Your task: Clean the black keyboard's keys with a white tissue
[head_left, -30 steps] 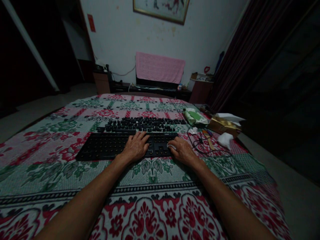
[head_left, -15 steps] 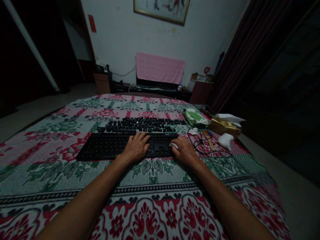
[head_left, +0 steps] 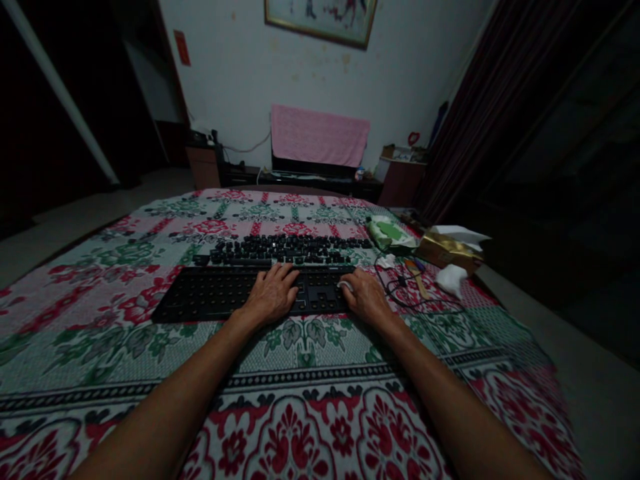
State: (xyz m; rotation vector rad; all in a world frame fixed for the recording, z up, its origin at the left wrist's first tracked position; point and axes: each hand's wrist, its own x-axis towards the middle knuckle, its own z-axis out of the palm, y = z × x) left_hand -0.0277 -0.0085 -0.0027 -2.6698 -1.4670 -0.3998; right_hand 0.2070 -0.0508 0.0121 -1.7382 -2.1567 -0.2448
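Observation:
A black keyboard (head_left: pixel 210 293), its keycaps removed, lies across the patterned cloth in front of me. My left hand (head_left: pixel 273 292) rests flat on its middle part, fingers spread and holding nothing. At the keyboard's right end, my right hand (head_left: pixel 366 297) is closed on a small piece of white tissue (head_left: pixel 345 285), pressed against the number-pad side. Most of the tissue is hidden by the fingers. Just behind the keyboard, many loose black keycaps (head_left: pixel 285 248) are spread in a long band.
To the right lie a green-and-white wipes pack (head_left: pixel 390 233), a gold tissue box (head_left: pixel 445 250), a crumpled white tissue (head_left: pixel 451 280), a black cable (head_left: pixel 400 300) and a brush-like wooden-handled tool (head_left: pixel 419 280). The patterned cloth (head_left: pixel 300 360) covers the table.
My right hand with the tissue has shifted slightly left and away from me along the keyboard's right end. The left hand stays in place.

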